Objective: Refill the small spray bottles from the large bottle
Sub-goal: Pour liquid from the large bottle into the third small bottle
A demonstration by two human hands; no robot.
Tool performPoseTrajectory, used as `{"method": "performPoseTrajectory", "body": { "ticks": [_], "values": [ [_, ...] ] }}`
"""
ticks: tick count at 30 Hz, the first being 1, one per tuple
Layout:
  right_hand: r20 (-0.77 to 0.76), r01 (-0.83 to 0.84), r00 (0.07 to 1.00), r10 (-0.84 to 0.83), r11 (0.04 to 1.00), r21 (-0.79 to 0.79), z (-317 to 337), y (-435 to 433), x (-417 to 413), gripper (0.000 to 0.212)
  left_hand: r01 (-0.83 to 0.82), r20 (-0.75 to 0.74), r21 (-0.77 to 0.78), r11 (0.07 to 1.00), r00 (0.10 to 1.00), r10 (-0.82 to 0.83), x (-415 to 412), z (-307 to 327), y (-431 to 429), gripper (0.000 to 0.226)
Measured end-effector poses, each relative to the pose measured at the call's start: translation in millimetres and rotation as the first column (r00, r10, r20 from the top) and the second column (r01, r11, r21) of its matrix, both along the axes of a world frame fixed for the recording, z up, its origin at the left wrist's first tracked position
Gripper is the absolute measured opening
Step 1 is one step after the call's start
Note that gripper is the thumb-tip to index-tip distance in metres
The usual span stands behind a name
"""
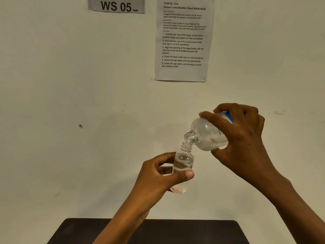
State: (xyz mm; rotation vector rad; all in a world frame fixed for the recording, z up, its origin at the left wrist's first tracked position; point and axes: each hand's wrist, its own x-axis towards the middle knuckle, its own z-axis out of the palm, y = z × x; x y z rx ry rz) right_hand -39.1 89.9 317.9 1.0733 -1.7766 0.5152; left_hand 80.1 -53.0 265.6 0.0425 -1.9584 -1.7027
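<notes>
Closest to me, at the bottom of my view, is the dark desk [193, 233], and both my forearms reach out above it. My left hand [158, 175] is raised in front of me, clear of the desk, and grips the small bottle [183, 161]: my thumb lies across its front and my fingers curl round behind it. The bottle is clear, uncapped and close to upright, with its threaded neck on top and clear liquid part of the way up inside.

Just above it and to the right, my right hand [242, 134] is wrapped round the body of the large bottle [205, 134], fingers over the top and thumb underneath. This bottle is tipped well over, with its open mouth pointing down and to the left, right at the mouth of the small one. I cannot tell whether the two rims touch. Liquid lies along its lower side, and a bit of blue label shows between my fingers.

Behind my hands is a pale wall [70, 85]. A printed instruction sheet [182, 73] hangs on it above the bottles, and to its left is a grey sign [116, 6] that reads "WS 05"
</notes>
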Motion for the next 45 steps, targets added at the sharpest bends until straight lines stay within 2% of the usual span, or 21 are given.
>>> {"method": "performPoseTrajectory", "body": {
  "ticks": [18,45],
  "values": [
    [-0.011,0.011,1.000,-0.011,1.000,-0.004,0.0,1.3,2.5,0.082,-0.015,-0.005,0.005,1.000,1.000,0.015,-0.3,-3.1,-0.3,0.033],
    [-0.011,0.000,1.000,0.000,1.000,0.008,2.3,2.1,3.5,0.081,-0.008,0.002,0.002,1.000,1.000,0.008,2.0,-2.1,0.6,0.041]
  ]
}}
